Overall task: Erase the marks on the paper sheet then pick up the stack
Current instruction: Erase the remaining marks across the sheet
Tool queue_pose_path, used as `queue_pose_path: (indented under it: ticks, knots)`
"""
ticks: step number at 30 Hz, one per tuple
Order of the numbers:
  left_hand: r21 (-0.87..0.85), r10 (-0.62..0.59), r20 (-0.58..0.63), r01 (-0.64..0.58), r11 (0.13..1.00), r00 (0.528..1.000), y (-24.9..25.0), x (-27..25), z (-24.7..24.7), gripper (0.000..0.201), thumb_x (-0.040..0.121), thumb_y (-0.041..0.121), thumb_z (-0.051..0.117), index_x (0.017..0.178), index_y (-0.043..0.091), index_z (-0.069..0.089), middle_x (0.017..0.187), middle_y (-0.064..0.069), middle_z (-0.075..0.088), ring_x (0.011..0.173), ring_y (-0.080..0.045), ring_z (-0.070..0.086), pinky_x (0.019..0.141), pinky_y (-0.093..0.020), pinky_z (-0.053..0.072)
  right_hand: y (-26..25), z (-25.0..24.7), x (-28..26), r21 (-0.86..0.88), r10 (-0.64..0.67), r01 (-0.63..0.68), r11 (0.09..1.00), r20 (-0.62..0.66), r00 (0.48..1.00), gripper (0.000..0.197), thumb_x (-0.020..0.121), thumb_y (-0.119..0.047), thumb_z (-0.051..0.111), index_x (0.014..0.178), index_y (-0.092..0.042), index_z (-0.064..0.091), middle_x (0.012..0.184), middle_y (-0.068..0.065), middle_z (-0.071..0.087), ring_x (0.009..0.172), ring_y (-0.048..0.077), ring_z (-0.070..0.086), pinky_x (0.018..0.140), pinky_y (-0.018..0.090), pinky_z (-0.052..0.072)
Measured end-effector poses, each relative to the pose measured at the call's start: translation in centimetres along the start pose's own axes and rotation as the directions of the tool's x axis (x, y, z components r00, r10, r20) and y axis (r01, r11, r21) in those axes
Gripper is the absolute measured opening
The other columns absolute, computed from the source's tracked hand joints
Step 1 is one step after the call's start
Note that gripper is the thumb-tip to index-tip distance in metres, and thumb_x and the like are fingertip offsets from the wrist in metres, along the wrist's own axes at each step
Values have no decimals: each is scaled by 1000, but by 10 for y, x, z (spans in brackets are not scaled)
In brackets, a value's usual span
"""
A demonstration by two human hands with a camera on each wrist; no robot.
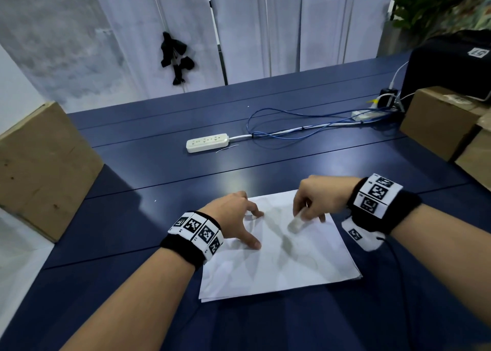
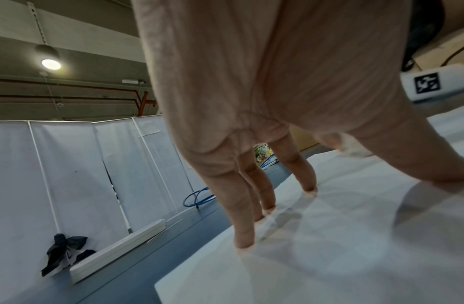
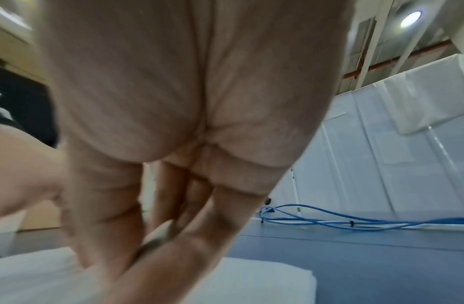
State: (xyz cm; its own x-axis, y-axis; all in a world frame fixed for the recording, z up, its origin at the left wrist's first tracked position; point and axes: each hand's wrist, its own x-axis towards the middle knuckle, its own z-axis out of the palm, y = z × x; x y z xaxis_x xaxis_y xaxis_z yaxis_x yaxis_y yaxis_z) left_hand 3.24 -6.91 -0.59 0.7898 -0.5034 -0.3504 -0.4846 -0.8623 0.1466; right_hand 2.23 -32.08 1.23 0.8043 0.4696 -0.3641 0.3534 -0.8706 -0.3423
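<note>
The left hand (image 1: 233, 217) is spread on the left part of the stack (image 1: 305, 271), its straight fingertips (image 2: 244, 244) and thumb pressing the top sheet down to keep it from sliding; it grips nothing. The right hand (image 1: 318, 200) is bunched around an eraser (image 1: 296, 224), thumb and fingers pinching its upper end while the lower end meets the paper near the middle of the far half. In the right wrist view the eraser (image 3: 158, 234) shows only as a pale sliver between the fingers, blurred.

The stack lies flat on the blue table (image 1: 265, 164), close to the near edge, its lower sheets peeking out slightly at the near left corner.

As for progress, the erasing step looks to be under way, not finished. Faint grey traces cross the sheet around and below the eraser, but much of that grey is shadow from the hands, and I cannot tell for certain which parts are leftover marks. No dark, crisp marks stand out anywhere on the visible sheet, so most of the rubbing may already be done; the part under the hands is hidden. What remains, by my reading: clearing any last traces, setting the eraser aside or keeping it tucked, and then lifting the stack, which still sits untouched at its edges.

A power strip (image 1: 207, 142) and blue cable (image 1: 279, 135) lie well apart, farther back.
</note>
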Motion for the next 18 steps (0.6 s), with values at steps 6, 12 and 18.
queue_pose_path:
  ticks: [6,12,18]
  knots:
    - [-16,-16,-2,16,1000,1000,-2,1,2,82,57,66,86,131,41,60,116,10,46,105,-16,56,93,-41,52,8,-8,12,-26,89,-95,995,-184,979,21,84,-32,60,93,-20,75,73,-2,74,53,10,70,66,28,60]
    - [-5,-7,3,7,1000,1000,-2,2,2,82,58,65,86,131,40,60,116,8,46,105,-17,56,93,-40,51,-6,-1,-4,-27,14,-13,1000,54,998,26,77,-43,68,90,-21,74,74,1,74,55,9,71,68,25,59]
    - [-12,-8,-5,8,1000,1000,-3,1,3,82,58,65,86,131,41,60,116,9,46,104,-16,56,93,-40,51,6,-9,13,-35,96,-106,994,-208,973,18,85,-27,59,92,-19,73,69,-5,71,54,13,71,67,31,61]
